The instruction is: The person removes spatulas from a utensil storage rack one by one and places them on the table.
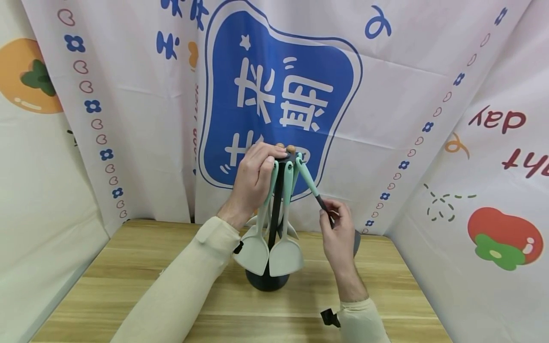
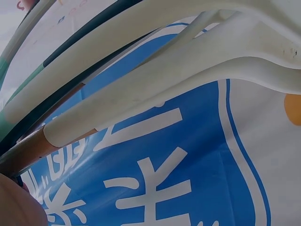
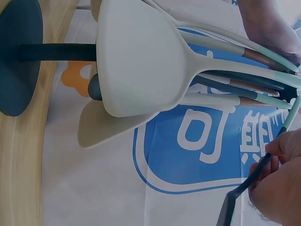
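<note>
A black utensil stand (image 1: 267, 283) has its round base on the table, with several kitchen tools hanging around its pole. My left hand (image 1: 253, 176) grips the top of this stand. Two pale turners (image 1: 286, 257) with mint handle ends hang at the front. To the right, my right hand (image 1: 340, 238) pinches the dark shaft of a kitchen utensil with a mint handle (image 1: 308, 177). That handle's tip touches the stand's top, and the utensil slants outward. Its dark grey head is mostly hidden behind the hand, so its exact kind is unclear.
The stand is on a wooden table (image 1: 171, 257). Printed cloth (image 1: 377, 95) hangs close behind and at both sides. Wooden-ended, pale tools (image 2: 113, 101) hang on the stand's far side, beside the left hand.
</note>
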The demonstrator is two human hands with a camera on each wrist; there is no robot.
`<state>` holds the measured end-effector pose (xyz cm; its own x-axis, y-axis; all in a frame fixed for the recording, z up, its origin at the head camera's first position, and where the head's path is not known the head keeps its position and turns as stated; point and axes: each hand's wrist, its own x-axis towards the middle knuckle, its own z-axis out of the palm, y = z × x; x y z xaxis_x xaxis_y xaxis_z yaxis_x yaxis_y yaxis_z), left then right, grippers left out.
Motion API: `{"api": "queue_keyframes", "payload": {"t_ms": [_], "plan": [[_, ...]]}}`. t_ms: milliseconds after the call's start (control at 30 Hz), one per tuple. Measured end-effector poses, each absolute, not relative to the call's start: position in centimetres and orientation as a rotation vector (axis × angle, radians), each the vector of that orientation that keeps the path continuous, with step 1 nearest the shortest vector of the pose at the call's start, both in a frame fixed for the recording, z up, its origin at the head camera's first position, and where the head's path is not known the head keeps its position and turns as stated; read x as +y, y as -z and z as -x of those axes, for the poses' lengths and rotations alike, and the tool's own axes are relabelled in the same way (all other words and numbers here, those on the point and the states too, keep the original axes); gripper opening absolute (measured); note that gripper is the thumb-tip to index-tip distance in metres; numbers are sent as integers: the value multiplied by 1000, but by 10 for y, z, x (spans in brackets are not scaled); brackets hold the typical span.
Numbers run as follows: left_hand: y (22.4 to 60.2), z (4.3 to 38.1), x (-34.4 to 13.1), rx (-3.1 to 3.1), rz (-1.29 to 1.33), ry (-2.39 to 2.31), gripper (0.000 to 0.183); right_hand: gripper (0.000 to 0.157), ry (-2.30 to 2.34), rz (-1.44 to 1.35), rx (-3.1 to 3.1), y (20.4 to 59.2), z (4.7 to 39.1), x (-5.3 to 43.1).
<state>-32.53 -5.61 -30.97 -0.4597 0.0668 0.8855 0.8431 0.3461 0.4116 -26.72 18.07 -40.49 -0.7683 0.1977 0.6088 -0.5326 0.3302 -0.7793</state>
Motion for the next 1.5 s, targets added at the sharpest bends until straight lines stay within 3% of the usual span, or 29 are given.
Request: {"api": "queue_keyframes", "payload": {"t_ms": [1200,1500], "plan": [[312,326,-57,-1806,807,1181,48,37,-1685,-264,-1858,403,259,195],[311,326,-56,-1812,808,1182,48,31,-1666,-188,-1953,405,259,203]]}}
